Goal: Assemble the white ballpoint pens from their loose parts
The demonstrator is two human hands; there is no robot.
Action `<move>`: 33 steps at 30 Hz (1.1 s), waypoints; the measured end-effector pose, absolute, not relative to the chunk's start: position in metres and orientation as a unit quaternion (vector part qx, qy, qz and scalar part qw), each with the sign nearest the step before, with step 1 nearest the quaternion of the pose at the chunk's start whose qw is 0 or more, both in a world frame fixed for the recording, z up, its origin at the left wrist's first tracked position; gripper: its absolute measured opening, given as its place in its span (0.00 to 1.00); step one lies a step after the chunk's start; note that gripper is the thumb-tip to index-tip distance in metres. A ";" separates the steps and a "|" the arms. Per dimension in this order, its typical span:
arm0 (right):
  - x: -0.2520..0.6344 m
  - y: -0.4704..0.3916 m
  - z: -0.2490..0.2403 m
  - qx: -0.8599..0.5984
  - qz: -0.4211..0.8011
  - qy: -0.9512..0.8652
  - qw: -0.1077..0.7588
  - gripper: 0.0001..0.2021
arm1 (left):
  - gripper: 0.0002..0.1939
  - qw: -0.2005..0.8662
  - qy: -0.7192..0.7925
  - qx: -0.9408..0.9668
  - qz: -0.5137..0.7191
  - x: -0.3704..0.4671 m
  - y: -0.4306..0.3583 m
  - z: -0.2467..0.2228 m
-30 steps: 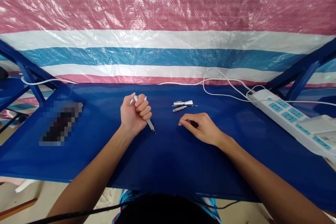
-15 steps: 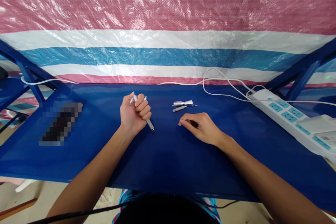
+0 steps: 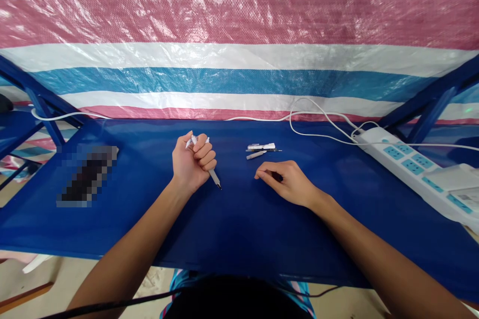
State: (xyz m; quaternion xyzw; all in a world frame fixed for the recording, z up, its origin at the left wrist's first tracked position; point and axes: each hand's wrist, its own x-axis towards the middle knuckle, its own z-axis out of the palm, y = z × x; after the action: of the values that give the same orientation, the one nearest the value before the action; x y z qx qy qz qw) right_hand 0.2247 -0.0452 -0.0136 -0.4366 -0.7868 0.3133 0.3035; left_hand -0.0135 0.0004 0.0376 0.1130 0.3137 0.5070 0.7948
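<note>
My left hand (image 3: 194, 162) is closed in a fist, palm up, around white pen parts (image 3: 214, 177); a grey-white barrel with a dark tip sticks out below the little finger, and white pieces show at the top of the fist. My right hand (image 3: 286, 181) rests on the blue table (image 3: 232, 229) with its fingers curled and thumb against the forefinger; nothing can be made out between them. Just beyond it lie a white pen piece with a clip (image 3: 261, 147), a thin dark-tipped refill (image 3: 277, 150) and a light grey barrel piece (image 3: 256, 155).
A white power strip (image 3: 413, 164) with blue sockets lies at the right, its white cable (image 3: 322, 136) looping along the back. At the left is a blurred dark flat object (image 3: 88, 177). A striped plastic sheet (image 3: 239, 20) hangs behind the table.
</note>
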 end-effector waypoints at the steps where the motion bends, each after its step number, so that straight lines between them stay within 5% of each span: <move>1: 0.225 -0.045 -0.014 -0.437 0.313 -0.787 0.304 0.17 | 0.25 0.794 0.317 0.116 0.506 -0.013 0.000 0.038; 33: 0.225 -0.044 -0.014 -0.435 0.306 -0.789 0.309 0.18 | 0.26 0.798 0.317 0.137 0.495 -0.014 0.000 0.038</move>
State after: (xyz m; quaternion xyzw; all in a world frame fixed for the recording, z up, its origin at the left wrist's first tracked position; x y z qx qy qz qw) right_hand 0.2247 -0.0442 -0.0144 -0.4348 -0.7886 0.3064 0.3085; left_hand -0.0138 0.0003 0.0379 0.1368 0.3166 0.4950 0.7975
